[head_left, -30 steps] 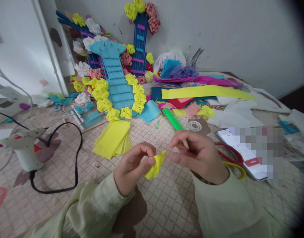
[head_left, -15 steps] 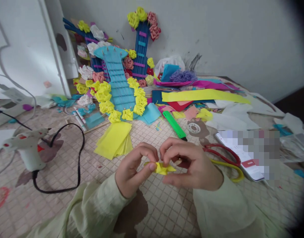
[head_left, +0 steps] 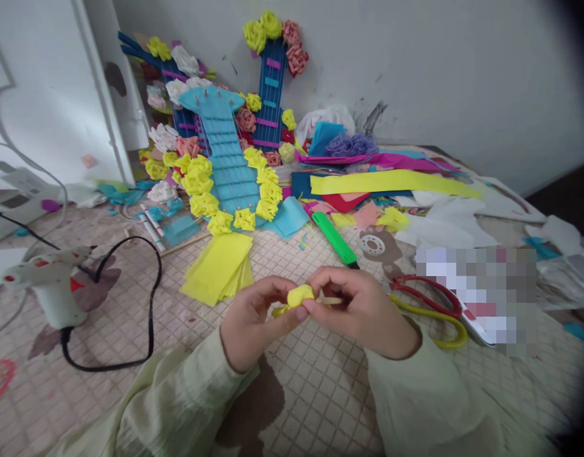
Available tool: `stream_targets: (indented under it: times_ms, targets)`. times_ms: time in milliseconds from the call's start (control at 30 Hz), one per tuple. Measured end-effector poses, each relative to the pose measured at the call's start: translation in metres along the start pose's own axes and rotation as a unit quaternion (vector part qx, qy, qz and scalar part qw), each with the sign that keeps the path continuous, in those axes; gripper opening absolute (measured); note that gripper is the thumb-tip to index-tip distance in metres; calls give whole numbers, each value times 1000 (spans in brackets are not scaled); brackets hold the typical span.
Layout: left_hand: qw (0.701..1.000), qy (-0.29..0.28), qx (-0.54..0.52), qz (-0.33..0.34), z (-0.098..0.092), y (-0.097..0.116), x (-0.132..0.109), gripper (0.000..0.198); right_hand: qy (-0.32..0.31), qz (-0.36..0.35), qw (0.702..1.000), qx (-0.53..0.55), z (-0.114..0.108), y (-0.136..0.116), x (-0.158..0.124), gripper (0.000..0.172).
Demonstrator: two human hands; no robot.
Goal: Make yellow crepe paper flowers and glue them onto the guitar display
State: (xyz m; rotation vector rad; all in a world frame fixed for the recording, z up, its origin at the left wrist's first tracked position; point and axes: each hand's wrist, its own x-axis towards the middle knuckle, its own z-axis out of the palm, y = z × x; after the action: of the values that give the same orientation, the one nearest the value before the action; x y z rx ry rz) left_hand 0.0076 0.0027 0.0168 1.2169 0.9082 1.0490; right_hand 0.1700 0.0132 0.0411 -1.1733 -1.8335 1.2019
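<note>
A small yellow crepe paper flower (head_left: 300,296) is pinched between both hands above the quilted tabletop. My left hand (head_left: 258,320) grips it from the left, thumb in front and fingers behind. From the right, my right hand (head_left: 356,308) closes its thumb and fingertips on the paper's edge. A pale, thin piece (head_left: 334,301) shows within the right fingers; I cannot tell what it is. Just beyond the left hand lies a fanned stack of yellow paper sheets (head_left: 218,270). Past the right hand is a green box cutter (head_left: 334,240).
A glue gun (head_left: 56,285) with a looped black cord stands at left. Scissors with red and yellow handles (head_left: 432,298) lie by a phone (head_left: 482,327) at right. Behind stands a blue paper guitar (head_left: 230,152) edged with yellow flowers. A yellow strip (head_left: 391,183) lies across paper scraps.
The yellow paper has gone from flat with pointed edges to a rounded, bunched shape. My right hand has moved left, closer to my left hand.
</note>
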Motion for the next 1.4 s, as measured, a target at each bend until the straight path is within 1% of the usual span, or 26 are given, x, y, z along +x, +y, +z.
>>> stream_targets:
  times_ms: [100,200,300,433,500,567,633,733,800,867,933,1033,1133,1300,1400]
  targets:
    - [1000,8,-5,-15,0,2,0,14,7,-7,1000,-9,0,-1,1,10]
    - [999,20,-32,-31,0,3,1,15,16,-35,999,-20,0,-2,2,8]
    - [997,42,-60,-33,1,2,1,17,12,-56,998,-22,1,-1,2,12]
    - [994,70,-76,-26,3,-1,1,17,16,-48,999,7,3,2,1,21]
    - [994,82,-73,-24,4,-2,0,17,24,-48,999,9,3,4,0,21]
    - [992,98,-70,-26,4,-3,0,16,42,-69,997,-13,2,4,0,19]
    - [991,118,-63,-31,2,-4,0,16,58,-109,991,-45,0,4,0,17]
    - [988,148,-43,-27,0,-6,2,16,48,-159,982,-88,-2,3,1,22]
    - [988,150,-24,-12,-1,-8,2,19,35,-173,978,-115,-2,4,2,25]
    - [990,139,8,9,-2,-11,1,23,36,-180,973,-141,-1,6,2,23]
    - [990,130,48,34,-3,-14,0,21,54,-185,968,-159,1,9,3,20]
    - [983,136,100,71,-4,-19,-3,17,86,-185,962,-179,2,13,4,15]
    - [975,139,143,95,-5,-21,-5,18,102,-189,957,-196,3,15,5,13]
    - [970,135,177,97,-7,-20,-3,10,123,-223,945,-208,5,16,5,12]
    - [970,134,183,92,-7,-19,-3,10,111,-253,940,-202,5,17,4,18]
